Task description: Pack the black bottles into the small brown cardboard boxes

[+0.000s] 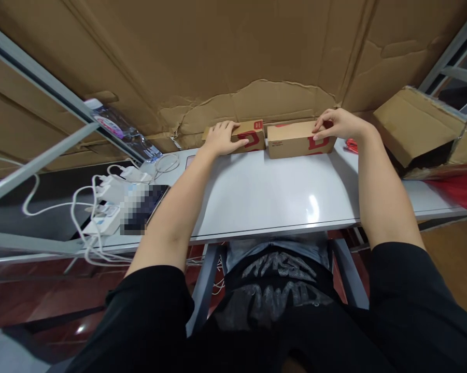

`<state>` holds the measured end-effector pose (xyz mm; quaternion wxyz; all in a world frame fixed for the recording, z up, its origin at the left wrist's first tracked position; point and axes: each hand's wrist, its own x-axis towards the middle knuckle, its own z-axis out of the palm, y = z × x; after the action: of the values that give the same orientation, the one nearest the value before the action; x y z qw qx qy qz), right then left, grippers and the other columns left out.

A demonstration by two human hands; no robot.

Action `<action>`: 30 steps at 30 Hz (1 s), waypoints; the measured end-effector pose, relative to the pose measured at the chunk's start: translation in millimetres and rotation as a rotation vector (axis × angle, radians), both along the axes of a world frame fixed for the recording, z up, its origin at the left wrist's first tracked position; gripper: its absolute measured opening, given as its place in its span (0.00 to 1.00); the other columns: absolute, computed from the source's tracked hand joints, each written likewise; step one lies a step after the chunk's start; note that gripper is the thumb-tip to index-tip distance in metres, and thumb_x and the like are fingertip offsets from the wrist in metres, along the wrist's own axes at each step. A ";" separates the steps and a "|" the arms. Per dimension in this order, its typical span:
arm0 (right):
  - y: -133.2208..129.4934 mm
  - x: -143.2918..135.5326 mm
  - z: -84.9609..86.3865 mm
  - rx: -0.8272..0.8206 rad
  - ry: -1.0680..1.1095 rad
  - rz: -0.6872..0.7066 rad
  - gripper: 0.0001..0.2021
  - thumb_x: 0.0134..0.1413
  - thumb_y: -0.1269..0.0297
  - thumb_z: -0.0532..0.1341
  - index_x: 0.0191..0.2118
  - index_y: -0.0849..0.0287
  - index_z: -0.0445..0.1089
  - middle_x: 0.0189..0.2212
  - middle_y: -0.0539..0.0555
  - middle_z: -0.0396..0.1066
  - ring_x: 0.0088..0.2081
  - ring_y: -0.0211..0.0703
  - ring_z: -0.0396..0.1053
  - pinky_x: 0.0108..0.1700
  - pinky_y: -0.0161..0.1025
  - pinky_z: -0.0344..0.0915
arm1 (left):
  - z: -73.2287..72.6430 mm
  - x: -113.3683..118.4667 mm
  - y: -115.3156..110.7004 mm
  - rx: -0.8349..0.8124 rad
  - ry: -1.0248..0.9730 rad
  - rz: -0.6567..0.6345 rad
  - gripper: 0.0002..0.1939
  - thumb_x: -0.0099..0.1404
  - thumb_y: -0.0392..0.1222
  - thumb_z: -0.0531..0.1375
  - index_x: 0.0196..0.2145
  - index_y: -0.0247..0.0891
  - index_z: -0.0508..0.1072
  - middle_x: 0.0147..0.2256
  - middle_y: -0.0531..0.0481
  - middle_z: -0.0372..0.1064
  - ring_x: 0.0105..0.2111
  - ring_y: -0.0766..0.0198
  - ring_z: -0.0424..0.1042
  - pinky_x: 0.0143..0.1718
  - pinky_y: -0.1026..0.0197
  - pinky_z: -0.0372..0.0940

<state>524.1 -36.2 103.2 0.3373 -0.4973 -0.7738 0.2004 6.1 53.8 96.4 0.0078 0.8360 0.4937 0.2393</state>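
Two low cardboard boxes with red print lie end to end at the back of the white table (256,191), a narrow gap between them. Over the left box (252,135) rests my left hand (221,139), its fingers stretched across the top and its thumb pointing right; it covers much of that box. My right hand (334,124) is at the right end of the other box (291,141). Its fingers are loosely bent, with thumb and forefinger slightly apart at the top edge.
To the left are a phone (150,204), a white power strip (104,220) with several cables, and a tilted clear bottle (128,134). An open carton (415,127) and red material (461,189) sit at the right. Cardboard sheeting (237,46) backs the table.
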 end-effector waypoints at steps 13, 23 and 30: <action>38.5 -14.0 -44.5 0.267 0.195 -0.167 0.18 0.53 0.43 0.87 0.43 0.43 0.90 0.54 0.60 0.85 0.58 0.71 0.83 0.80 0.79 0.75 | 3.6 3.4 -84.8 0.000 0.060 -0.038 0.47 0.71 0.79 0.69 0.75 0.46 0.82 0.78 0.28 0.80 0.81 0.17 0.71 0.85 0.15 0.64; 43.6 -41.6 -53.4 0.324 0.149 -0.236 0.14 0.66 0.51 0.80 0.54 0.46 0.89 0.70 0.67 0.83 0.72 0.75 0.82 0.84 0.75 0.74 | -8.9 26.2 -125.7 0.037 0.061 -0.042 0.48 0.74 0.83 0.70 0.75 0.45 0.82 0.77 0.28 0.78 0.80 0.12 0.71 0.85 0.12 0.63; 38.3 -51.1 -53.0 0.336 0.036 -0.270 0.15 0.72 0.49 0.75 0.58 0.44 0.88 0.71 0.67 0.82 0.77 0.80 0.75 0.87 0.79 0.67 | -18.0 44.2 -104.9 0.052 0.013 -0.020 0.50 0.73 0.85 0.71 0.73 0.42 0.82 0.75 0.22 0.78 0.79 0.06 0.71 0.84 0.04 0.59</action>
<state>473.0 2.1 50.2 0.4528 -0.5297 -0.7166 0.0304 50.3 -51.1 78.4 -0.0147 0.8422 0.4792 0.2465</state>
